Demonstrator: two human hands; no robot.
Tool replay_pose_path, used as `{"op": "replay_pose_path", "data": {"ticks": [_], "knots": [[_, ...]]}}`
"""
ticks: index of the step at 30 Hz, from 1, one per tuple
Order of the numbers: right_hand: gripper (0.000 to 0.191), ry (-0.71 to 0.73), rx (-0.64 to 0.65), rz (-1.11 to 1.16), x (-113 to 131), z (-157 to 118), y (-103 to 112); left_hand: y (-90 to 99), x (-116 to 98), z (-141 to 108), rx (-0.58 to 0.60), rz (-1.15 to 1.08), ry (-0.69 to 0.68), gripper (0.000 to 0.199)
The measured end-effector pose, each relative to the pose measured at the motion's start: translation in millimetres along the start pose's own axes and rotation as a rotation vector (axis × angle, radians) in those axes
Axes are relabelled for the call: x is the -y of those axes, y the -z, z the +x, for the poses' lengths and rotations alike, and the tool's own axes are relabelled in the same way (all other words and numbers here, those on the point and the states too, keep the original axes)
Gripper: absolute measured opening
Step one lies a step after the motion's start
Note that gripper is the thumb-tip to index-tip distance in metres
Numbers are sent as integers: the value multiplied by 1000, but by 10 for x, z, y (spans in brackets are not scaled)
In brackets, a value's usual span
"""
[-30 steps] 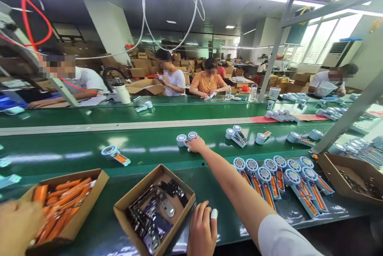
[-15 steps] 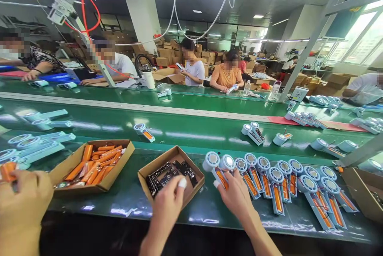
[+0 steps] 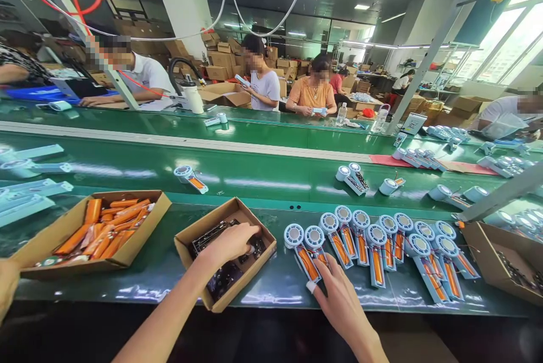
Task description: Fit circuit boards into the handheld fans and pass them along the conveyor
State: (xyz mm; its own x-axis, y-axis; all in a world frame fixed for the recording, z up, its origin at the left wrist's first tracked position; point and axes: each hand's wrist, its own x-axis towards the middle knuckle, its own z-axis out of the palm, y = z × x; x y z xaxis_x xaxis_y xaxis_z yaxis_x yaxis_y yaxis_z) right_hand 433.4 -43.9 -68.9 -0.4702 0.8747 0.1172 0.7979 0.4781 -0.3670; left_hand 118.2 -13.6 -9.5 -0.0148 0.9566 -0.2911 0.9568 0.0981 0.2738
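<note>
My left hand [image 3: 233, 241] reaches into a cardboard box [image 3: 229, 298] of black circuit boards [image 3: 224, 275]. Its fingers are bent down and closed at a board near the right side, with the fingertips partly hidden. My right hand [image 3: 341, 292] grips the handle of a light-blue handheld fan housing [image 3: 306, 261], thumb on the near end and fingers along the right side. This housing has a round grilled head and an orange battery in its open handle. It lies at the left end of a group of similar fan housings [image 3: 377, 261].
To the left stands a box [image 3: 123, 258] of orange batteries [image 3: 106, 227]; another person's hand [image 3: 7, 286] is at the left edge. Another box [image 3: 483, 258] sits at right. Fan parts lie on the green belt [image 3: 263, 173]. Several people work across it.
My left hand has gone down into the box of circuit boards. My right hand stays at the leftmost fan housings. The view has turned right, and the other person's hand has mostly left view.
</note>
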Motion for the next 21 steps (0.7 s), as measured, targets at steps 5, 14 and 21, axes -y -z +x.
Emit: {"op": "replay_pose_path", "data": {"ticks": [5,14,21], "knots": [[49,17,83,29,-31,-63,85,-123,-51,-3,36,-21,77,24],[42,29,-80,-3,34,62,343,-145,-206,-78,-14,76,310,32],[8,-124,-129,-124,524,525,31,-131,-236,-54,-29,83,398,44]]}}
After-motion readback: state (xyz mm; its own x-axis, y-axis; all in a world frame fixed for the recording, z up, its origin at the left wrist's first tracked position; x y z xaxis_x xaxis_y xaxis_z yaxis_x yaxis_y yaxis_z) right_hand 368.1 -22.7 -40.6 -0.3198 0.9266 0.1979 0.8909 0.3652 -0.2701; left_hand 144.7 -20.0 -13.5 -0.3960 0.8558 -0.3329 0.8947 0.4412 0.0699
